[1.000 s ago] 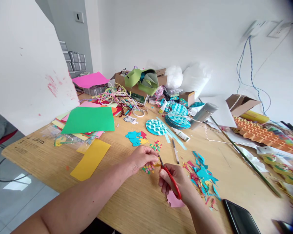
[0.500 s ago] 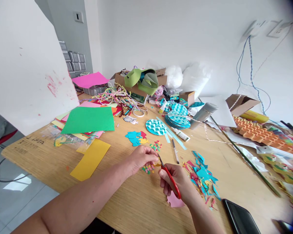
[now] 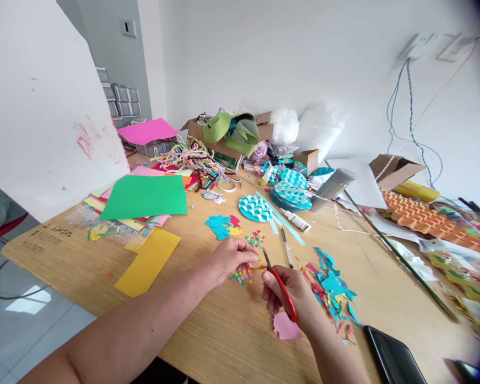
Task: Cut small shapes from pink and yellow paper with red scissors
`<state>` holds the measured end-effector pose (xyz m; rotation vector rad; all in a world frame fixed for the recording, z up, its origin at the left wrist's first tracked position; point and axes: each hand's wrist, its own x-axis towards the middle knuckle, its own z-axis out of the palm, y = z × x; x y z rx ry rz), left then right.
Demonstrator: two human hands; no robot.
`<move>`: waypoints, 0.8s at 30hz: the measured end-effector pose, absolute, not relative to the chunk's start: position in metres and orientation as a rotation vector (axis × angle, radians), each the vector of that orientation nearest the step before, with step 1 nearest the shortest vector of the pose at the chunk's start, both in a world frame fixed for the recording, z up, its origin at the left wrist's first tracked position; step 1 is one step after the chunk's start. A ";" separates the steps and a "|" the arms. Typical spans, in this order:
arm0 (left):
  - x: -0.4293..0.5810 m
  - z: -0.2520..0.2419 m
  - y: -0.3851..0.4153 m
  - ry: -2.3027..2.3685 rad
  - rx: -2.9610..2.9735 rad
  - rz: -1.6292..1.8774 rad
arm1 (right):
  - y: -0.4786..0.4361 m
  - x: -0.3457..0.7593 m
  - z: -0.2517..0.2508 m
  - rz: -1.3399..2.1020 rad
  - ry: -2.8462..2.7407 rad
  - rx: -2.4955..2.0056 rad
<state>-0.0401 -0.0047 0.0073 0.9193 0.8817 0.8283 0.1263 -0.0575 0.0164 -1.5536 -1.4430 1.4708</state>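
Note:
My left hand (image 3: 232, 259) is pinched on a small yellow paper piece (image 3: 259, 266), mostly hidden by the fingers. Red-handled scissors (image 3: 283, 290) are gripped in my right hand (image 3: 298, 293), their tips pointing up and left, just right of the left fingertips. Small coloured paper dots (image 3: 243, 277) lie beneath the left hand, and more tiny cut shapes (image 3: 256, 238) lie just beyond it. Farther off is a group of blue paper cutouts (image 3: 219, 227), with red and yellow ones beside it. A pink paper piece (image 3: 287, 326) with a notched edge rests below the right hand.
Blue and red paper scraps (image 3: 336, 288) are heaped to the right, near a black phone (image 3: 394, 354). A pen (image 3: 287, 248) and glue bottle (image 3: 296, 220) lie ahead. Green paper (image 3: 146, 197) and a yellow sheet (image 3: 148, 264) are left. A long green stick (image 3: 404, 258) crosses the right side.
The scissors and my right hand have shifted slightly right, so the blade tips now stand apart from the left fingertips. My left hand stays nearly in place.

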 end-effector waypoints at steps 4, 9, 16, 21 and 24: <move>-0.040 0.006 -0.005 0.848 0.897 0.827 | -0.057 0.127 0.015 1.490 -1.505 -1.521; -0.040 0.006 -0.005 0.832 0.885 0.831 | -0.056 0.127 0.013 1.475 -1.549 -1.503; -0.039 0.009 -0.006 0.847 0.900 0.844 | -0.057 0.128 0.013 1.476 -1.552 -1.517; -0.039 0.010 -0.005 0.855 0.908 0.854 | -0.056 0.128 0.013 1.478 -1.542 -1.527; -0.039 0.010 -0.005 0.862 0.916 0.851 | -0.056 0.127 0.012 1.484 -1.539 -1.517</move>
